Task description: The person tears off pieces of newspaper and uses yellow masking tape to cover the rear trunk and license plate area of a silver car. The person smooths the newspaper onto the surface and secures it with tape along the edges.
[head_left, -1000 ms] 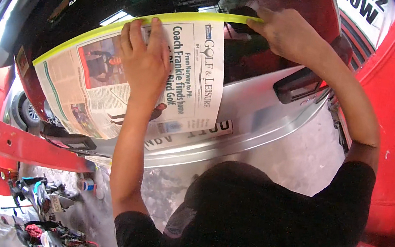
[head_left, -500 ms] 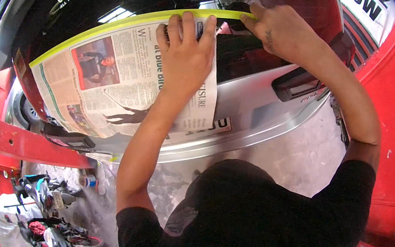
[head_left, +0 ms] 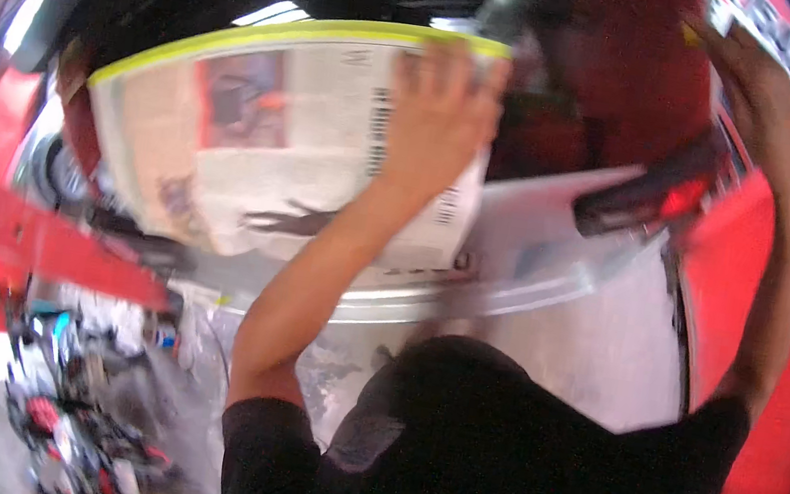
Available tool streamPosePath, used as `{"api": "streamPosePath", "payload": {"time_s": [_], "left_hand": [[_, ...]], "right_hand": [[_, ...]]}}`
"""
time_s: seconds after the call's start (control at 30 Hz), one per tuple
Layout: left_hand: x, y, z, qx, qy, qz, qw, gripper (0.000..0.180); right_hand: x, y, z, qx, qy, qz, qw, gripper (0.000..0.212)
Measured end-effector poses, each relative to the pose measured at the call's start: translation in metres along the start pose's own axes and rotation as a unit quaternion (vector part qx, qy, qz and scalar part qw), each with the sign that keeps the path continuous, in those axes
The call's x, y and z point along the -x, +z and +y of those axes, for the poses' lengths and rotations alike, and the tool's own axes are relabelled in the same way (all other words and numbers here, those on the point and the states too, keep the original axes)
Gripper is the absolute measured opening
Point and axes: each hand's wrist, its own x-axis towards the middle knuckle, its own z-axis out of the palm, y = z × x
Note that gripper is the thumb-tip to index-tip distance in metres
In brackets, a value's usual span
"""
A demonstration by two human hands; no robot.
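A newspaper sheet (head_left: 331,127) hangs over the back of a silver vehicle, covering part of its rear window and tailgate. Along its top edge runs a strip of yellow tape (head_left: 273,35), which ends just past my left hand. My left hand (head_left: 446,103) lies flat with fingers spread on the sheet's upper right corner, fingertips on the tape. Out to the upper right, apart from the sheet, my right hand (head_left: 753,85) is closed with a small yellow bit of tape (head_left: 690,34) at its fingertips. Motion blurs both hands.
The dark rear window (head_left: 600,84) continues right of the paper, above a tail light (head_left: 684,199). A red wall (head_left: 760,238) borders the right. A red beam (head_left: 34,227) crosses at left, with several motorbikes (head_left: 81,395) below on the concrete floor (head_left: 593,346).
My right hand has left the tape strip on the window and swung out to the upper right. My left hand still presses the newspaper. The whole view has shifted slightly and blurred.
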Motion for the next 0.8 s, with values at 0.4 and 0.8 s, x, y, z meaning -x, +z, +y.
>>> {"api": "streamPosePath", "payload": {"time_s": [0.4,0.8], "left_hand": [[0.089,-0.111,-0.386,-0.140,-0.351,0.272,0.885,0.036],[0.078,-0.117,-0.453,0.025,-0.331,0.175,0.927,0.016]], "right_hand": [[0.152,0.092,-0.045,-0.495,0.441,0.174,0.728,0.035],[0.040,0.105,-0.174,-0.605,0.447,0.299,0.587,0.044]]}}
